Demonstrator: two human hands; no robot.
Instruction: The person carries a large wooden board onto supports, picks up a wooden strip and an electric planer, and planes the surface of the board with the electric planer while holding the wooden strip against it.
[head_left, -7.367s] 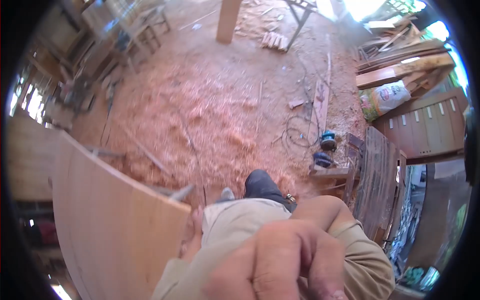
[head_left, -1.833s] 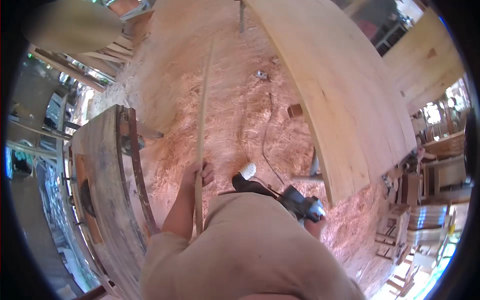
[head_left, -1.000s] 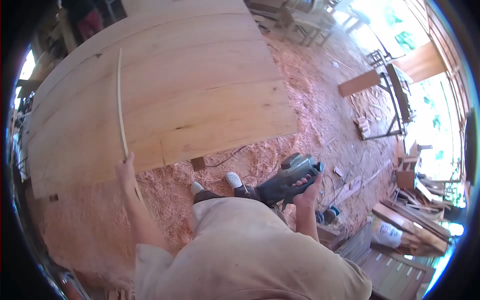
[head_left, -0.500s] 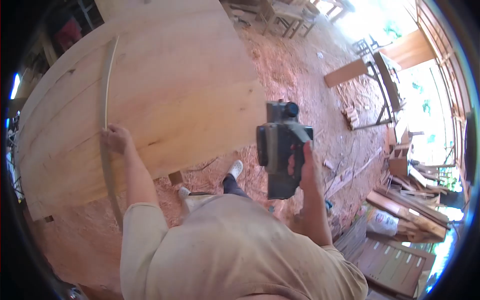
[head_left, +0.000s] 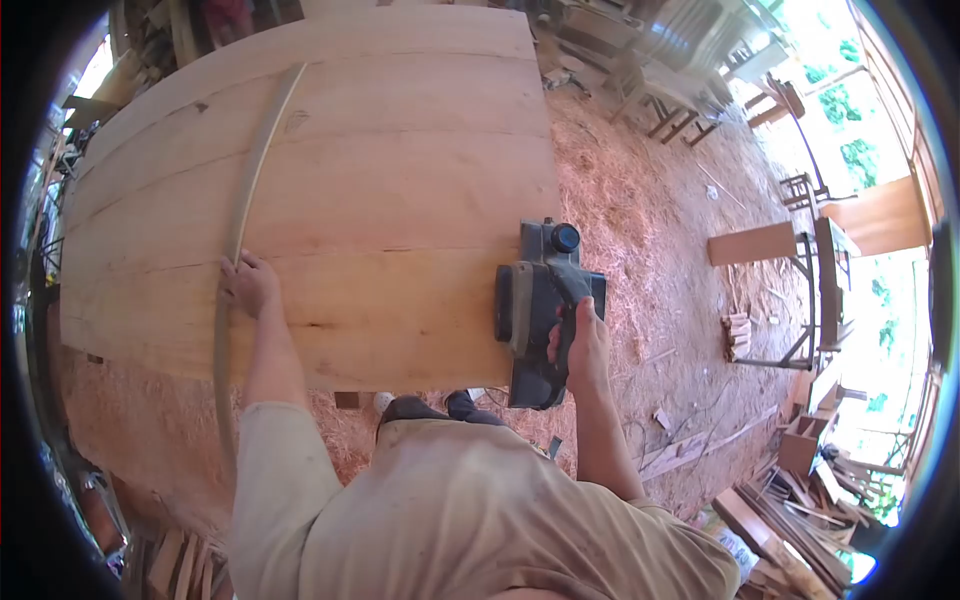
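Left hand (head_left: 250,285) outstretched and closed, right hand (head_left: 580,345) gripping

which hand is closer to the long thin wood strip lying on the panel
Left. The left hand grips the thin wood strip on the panel; the right hand holds the electric planer far across.

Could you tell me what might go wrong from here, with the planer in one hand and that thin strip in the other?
The electric planer is gripped by the right hand alone at the edge of the big wooden panel; it could tip or slip off. The left hand pins the thin wooden strip at one spot only, so the long, bent strip may slide. Thick wood shavings underfoot could be slippery.
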